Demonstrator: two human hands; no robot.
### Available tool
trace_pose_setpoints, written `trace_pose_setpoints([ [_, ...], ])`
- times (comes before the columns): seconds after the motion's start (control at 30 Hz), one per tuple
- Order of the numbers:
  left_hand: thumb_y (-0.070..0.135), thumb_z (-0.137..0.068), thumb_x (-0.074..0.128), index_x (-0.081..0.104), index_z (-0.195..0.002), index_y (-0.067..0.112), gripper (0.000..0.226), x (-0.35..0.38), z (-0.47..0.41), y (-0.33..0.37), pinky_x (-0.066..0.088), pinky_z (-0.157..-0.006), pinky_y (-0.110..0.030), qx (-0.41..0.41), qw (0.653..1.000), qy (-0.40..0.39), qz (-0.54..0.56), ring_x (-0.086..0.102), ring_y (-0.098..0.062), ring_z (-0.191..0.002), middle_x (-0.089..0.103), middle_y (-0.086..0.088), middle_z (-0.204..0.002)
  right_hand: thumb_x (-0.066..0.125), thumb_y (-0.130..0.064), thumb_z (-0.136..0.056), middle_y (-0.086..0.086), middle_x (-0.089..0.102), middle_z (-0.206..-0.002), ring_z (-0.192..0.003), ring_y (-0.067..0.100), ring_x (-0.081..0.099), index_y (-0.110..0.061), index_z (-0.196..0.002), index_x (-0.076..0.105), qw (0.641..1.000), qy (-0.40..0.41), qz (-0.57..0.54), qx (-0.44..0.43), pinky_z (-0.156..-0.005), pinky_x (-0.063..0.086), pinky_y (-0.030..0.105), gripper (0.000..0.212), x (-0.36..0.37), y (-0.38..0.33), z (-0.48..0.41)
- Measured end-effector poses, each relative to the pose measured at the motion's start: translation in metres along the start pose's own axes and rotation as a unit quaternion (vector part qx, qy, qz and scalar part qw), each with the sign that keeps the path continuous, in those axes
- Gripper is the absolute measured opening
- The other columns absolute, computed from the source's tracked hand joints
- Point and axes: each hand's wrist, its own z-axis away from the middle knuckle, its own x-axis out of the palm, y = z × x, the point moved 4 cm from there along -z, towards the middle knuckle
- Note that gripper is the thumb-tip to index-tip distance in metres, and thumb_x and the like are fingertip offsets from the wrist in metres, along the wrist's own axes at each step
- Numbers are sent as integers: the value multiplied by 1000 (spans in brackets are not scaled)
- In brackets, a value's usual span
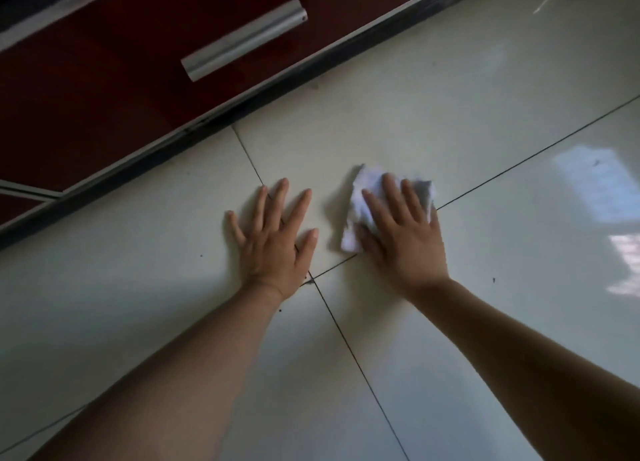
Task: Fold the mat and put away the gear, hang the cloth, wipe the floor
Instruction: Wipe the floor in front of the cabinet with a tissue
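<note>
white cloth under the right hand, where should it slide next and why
Probably draw the white cloth back toward the dark smudge where the grout lines cross. The right hand presses flat on the cloth just beyond that spot. The left hand rests flat on the tiled floor as a brace, and the mark looks unwiped.

Two hands, the left hand [273,239] and the right hand [405,242], each showing five fingers; two bare forearms; one white cloth [360,197]; one dark red cabinet front [104,97] carrying one silver bar handle [244,39]; one dark plinth strip [346,50] along its foot; on the floor [450,97], two dark grout lines [519,161] meeting at one crossing, which makes four pale tiles partly in view; four small dark specks [493,279] can be made out.
</note>
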Motion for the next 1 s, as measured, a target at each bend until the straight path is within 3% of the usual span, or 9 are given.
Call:
trace_pose_setpoints([
  [0.07, 51, -87, 29, 28, -142, 42, 55, 0, -1, 1, 8, -106, -66, -4, 1000, -1, 0, 15, -22, -143, 21, 5, -155, 25, -54, -94, 14, 31, -149, -137, 36, 29, -25, -137, 39, 997, -19, -16, -70, -106, 26, 47, 54, 1, -1, 18],
  [0.13, 50, -88, 29, 28, -140, 45, 52, 1, 1, 1, 7, -106, -66, -6, 1000, 1, 1, 14, -20, -143, 21, 6, -155, 26, -55, -94, 14, 34, -148, -136, 36, 31, -25, -136, 41, 996, -18, -14, -82, -106, 26, 47, 54, 1, 3, 19],
  [0.23, 48, -88, 31, 30, -139, 46, 51, 1, -1, 0, 4, -106, -63, -7, 1000, 2, 8, 12, -19, -143, 21, 6, -155, 36, -52, -91, 18, 36, -146, -133, 39, 35, -19, -135, 46, 1000, 10, 11, -12, -103, 32, 53, 56, 3, 3, -17],
  [0.37, 46, -88, 32, 32, -138, 45, 50, 0, -2, 1, 3, -107, -63, -6, 1000, 6, 5, 11, -19, -143, 21, 6, -155, 33, -52, -94, 17, 22, -153, -140, 39, 19, -21, -143, 33, 999, -15, -10, 34, -110, 17, 52, 57, 3, -4, -70],
  [0.67, 45, -88, 28, 27, -139, 49, 51, 3, -1, -2, 1, -108, -61, -26, 1000, 12, 0, 9, -15, -143, 18, 11, -155, 43, -45, -89, 13, 36, -148, -135, 35, 34, -24, -133, 50, 990, -7, -31, -137, -102, 32, 47, 50, 5, -7, -10],
  [0.8, 46, -88, 25, 29, -142, 39, 55, -5, 5, 1, 7, -109, -65, -28, 999, 13, 9, 15, -17, -143, 23, 6, -154, 37, -48, -90, 13, 37, -147, -134, 35, 36, -23, -133, 51, 993, -17, -37, -109, -103, 32, 49, 51, 7, -12, -5],
  [0.93, 51, -86, 18, 24, -145, 34, 62, -14, 52, -47, 3, -109, -61, -151, 988, 26, 9, 10, -19, -144, 17, 4, -156, 26, -54, -89, 13, 27, -152, -139, 34, 23, -22, -139, 39, 999, -29, -44, 6, -108, 22, 51, 60, 7, -34, -27],
  [1.0, 54, -85, 15, 22, -145, 37, 63, -10, 78, -72, 2, -110, -61, -195, 980, 18, -16, 6, -20, -144, 12, 4, -157, 23, -55, -90, 9, 18, -155, -143, 32, 13, -25, -143, 30, 998, -49, -40, 4, -111, 13, 51, 61, 12, -55, -30],
])
